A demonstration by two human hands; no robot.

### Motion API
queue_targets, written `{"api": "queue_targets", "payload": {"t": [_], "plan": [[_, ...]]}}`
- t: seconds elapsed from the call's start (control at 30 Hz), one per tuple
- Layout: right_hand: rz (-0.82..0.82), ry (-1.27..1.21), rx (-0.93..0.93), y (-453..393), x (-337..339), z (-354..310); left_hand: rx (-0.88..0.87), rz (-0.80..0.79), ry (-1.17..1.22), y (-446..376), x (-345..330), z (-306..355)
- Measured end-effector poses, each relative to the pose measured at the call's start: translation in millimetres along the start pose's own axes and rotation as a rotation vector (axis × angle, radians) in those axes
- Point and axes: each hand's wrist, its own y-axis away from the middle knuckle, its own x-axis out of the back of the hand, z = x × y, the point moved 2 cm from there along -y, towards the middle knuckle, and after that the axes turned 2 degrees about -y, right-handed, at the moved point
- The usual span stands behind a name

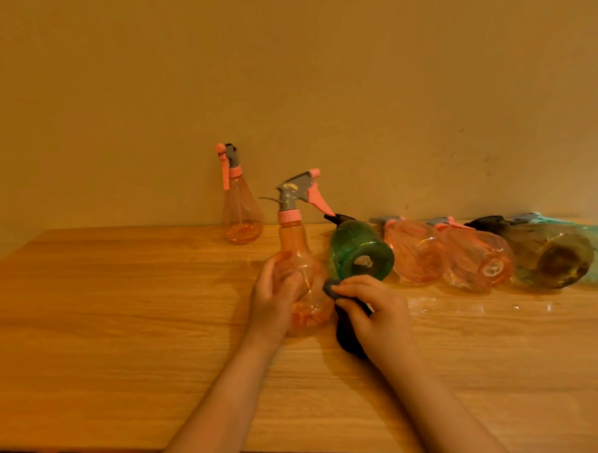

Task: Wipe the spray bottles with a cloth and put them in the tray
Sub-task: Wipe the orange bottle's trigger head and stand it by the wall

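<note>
One pink spray bottle (301, 277) upright on desk (123, 319), left hand (273, 296) fingers curled round belly; right hand (370, 312) fingers pinching dark cloth (346, 330) against it. Likely light, slick plastic; hold at neck.

Your view is dim and warm, with an amber cast over everything. Soft highlights sit on the desk (122, 302) near the lying bottles (477, 259); short, diffuse shadows fall beside your forearms. Detail is soft throughout, muddiest at the far right. The desk's edge bows from wide-angle distortion, and the bottom corners go dark.
</note>
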Motion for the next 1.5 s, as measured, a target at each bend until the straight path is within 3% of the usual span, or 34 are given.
{"api": "queue_targets", "payload": {"t": [0.3,0.63,0.8,1.0,1.13,1.23,1.5], "plan": [[-0.101,0.001,0.055,3,2,-3,0.079,0.082,0.070,-1,1,4],[-0.124,0.023,0.102,4,1,-5,-0.050,0.112,-0.206,-1,3,4],[-0.141,0.023,0.107,5,-2,-7,-0.021,0.143,-0.136,-3,7,2],[-0.088,-0.011,0.044,3,1,-2,0.007,0.075,0.040,0,3,6],[-0.028,-0.016,0.057,3,2,-4,-0.004,-0.062,-0.022,4,-1,7],[0.018,-0.055,0.030,0,2,-3,-0.040,-0.075,-0.119,5,-3,7],[0.087,0.006,0.027,-44,0,-16,0.031,-0.132,0.004,6,-4,6]]}}
